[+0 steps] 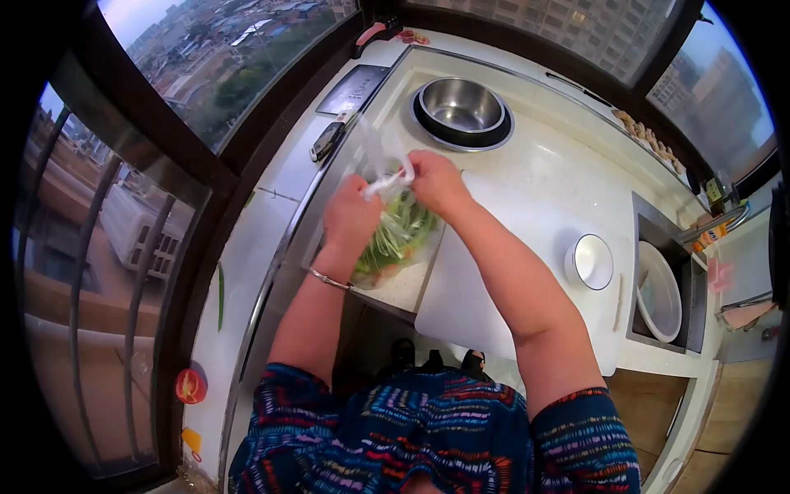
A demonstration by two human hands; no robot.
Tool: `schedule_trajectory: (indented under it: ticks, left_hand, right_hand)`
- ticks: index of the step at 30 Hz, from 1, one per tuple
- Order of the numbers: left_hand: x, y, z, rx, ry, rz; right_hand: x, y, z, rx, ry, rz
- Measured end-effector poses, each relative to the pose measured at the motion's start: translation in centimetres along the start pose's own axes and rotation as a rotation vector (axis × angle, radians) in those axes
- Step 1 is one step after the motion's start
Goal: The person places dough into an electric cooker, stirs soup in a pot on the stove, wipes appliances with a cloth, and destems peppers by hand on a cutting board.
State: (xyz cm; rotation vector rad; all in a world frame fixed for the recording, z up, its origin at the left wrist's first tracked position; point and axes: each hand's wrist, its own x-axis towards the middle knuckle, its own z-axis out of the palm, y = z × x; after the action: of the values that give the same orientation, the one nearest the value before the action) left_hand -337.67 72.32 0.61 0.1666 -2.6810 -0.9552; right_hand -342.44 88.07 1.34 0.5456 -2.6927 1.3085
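Below the windows (527,34): one pale tabletop (551,148), carrying one white board (547,247). Beside the board, near the tabletop's front edge: one clear plastic bag (383,259) of greens (401,229), whether resting or raised I cannot tell. Left hand (351,212) and right hand (440,183): both closed on the bag's gathered top. Likely fault: thin plastic tearing under a hard pull, spilling greens floorward. One white bowl (592,262), on the board.

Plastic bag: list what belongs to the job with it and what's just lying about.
In the job:
- plastic bag
- greens inside
- left hand and right hand, gripping it

Apparently just lying about:
- white bowl
- metal bowl
- white basin in the sink
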Motion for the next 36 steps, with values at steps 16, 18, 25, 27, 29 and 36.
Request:
schedule_trajectory:
  ticks: [16, 18, 25, 27, 29, 36]
  left_hand:
    - [2.3, 4.7, -6.0, -0.101, 0.299, 0.541]
    - [2.8, 5.2, -6.8, -0.07, 0.441, 0.646]
    - [-0.1, 5.3, -11.6, -0.445, 0.361, 0.215]
    - [-0.5, 4.6, -11.8, -0.626, 0.32, 0.247]
    - [-0.5, 3.6, -11.5, -0.77, 0.285, 0.332]
    - [-3.1, 4.3, -12.1, -1.462, -0.028, 0.227]
  right_hand:
    - [-0.3, -0.4, -6.9, 0.236, 0.402, 0.22]
    - [-0.2, -0.2, -7.5, 0.352, 0.469, 0.163]
    - [-3.7, -3.4, -12.6, 1.095, 0.813, 0.076]
    - [-5.1, -5.5, -12.1, 1.067, 0.644, -0.121]
    - [-5.8, -7.5, -10.2, 0.853, 0.345, -0.094]
    - [-1.7, -8.8, -3.4, 0.357, -0.176, -0.303]
